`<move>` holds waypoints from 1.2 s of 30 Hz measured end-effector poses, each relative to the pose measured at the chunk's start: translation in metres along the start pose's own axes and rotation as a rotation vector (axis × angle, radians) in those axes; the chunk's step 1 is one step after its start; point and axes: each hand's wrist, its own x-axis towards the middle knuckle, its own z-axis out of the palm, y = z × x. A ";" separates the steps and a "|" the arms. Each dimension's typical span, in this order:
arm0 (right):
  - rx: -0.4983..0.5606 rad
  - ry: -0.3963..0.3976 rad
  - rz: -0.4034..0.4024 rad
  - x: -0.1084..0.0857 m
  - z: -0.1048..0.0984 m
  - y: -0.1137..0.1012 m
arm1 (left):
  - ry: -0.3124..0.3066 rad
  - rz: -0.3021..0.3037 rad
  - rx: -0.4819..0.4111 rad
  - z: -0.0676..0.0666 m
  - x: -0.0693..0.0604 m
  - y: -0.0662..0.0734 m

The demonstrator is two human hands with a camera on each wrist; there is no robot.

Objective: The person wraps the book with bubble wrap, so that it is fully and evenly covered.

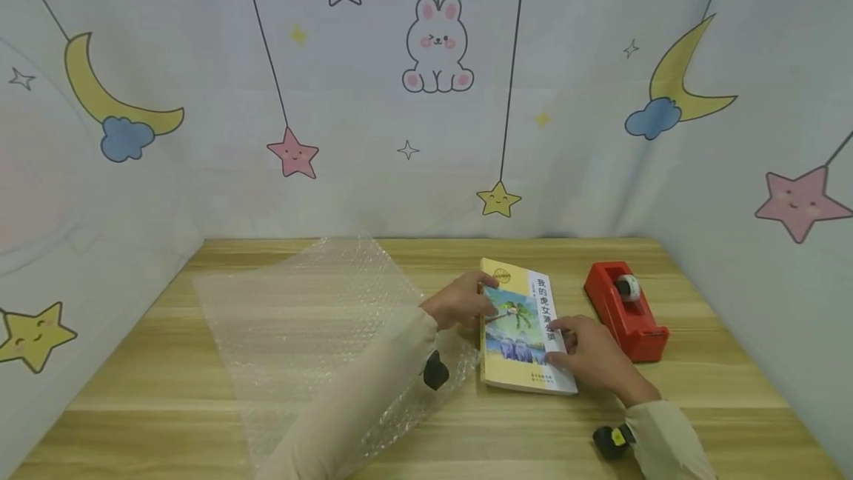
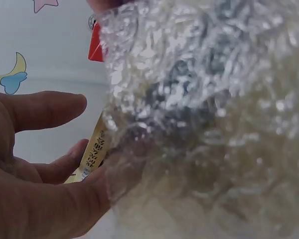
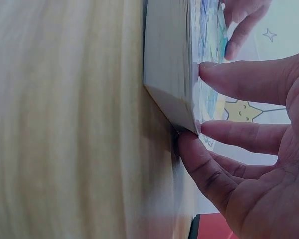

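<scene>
A book [image 1: 516, 324] with a yellow, blue and white cover lies on the table. At its left edge is my left hand [image 1: 463, 298], fingertips over the cover; in the left wrist view that hand [image 2: 45, 169] is beside the book's spine [image 2: 96, 149], partly hidden by bubble wrap [image 2: 204, 119]. My right hand [image 1: 593, 354] grips the right edge. The right wrist view has the right hand [image 3: 259, 129] with fingertips on the cover and one digit low against the corner of the page block [image 3: 169, 64].
Clear bubble wrap [image 1: 300, 324] spreads over the left part of the wooden table [image 1: 720, 406], partly beneath my left forearm. A red tape dispenser [image 1: 626, 310] with a roll stands right of the book. Patterned cloth walls [image 1: 373, 95] enclose the back and sides.
</scene>
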 end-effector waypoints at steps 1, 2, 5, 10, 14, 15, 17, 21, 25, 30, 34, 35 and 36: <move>-0.001 -0.001 0.003 0.000 0.000 0.000 | 0.000 0.006 0.009 0.001 0.000 0.000; 0.000 -0.003 0.006 0.000 0.000 0.000 | 0.001 0.011 0.015 0.002 -0.001 0.001; 0.009 -0.009 0.013 0.000 0.000 0.000 | 0.016 0.016 0.031 0.006 -0.001 0.002; 0.055 -0.014 0.019 0.000 0.000 0.002 | 0.045 0.030 0.032 0.009 0.000 0.002; 0.084 -0.013 0.019 0.001 -0.001 0.003 | 0.048 0.035 0.012 0.008 0.000 0.003; 0.092 -0.010 0.018 0.001 -0.001 0.003 | 0.048 0.034 0.001 0.007 0.000 0.003; 0.113 -0.010 0.014 0.001 -0.001 0.004 | 0.051 0.028 -0.017 0.005 0.000 0.005; 0.174 -0.019 -0.001 0.001 -0.001 0.006 | 0.052 0.028 -0.058 -0.001 -0.001 0.011; 0.271 -0.026 -0.033 0.001 -0.005 0.006 | 0.038 0.062 -0.097 -0.006 -0.005 0.019; 0.383 -0.068 -0.044 0.002 -0.010 0.005 | 0.025 0.103 -0.132 -0.011 -0.010 0.026; 0.444 -0.107 -0.017 0.001 -0.011 0.003 | 0.033 0.097 -0.121 -0.015 -0.014 0.026; 0.451 -0.106 -0.012 0.001 -0.011 0.002 | 0.035 0.094 -0.120 -0.016 -0.015 0.026; 0.458 -0.105 -0.007 0.000 -0.011 0.001 | 0.038 0.093 -0.116 -0.017 -0.016 0.025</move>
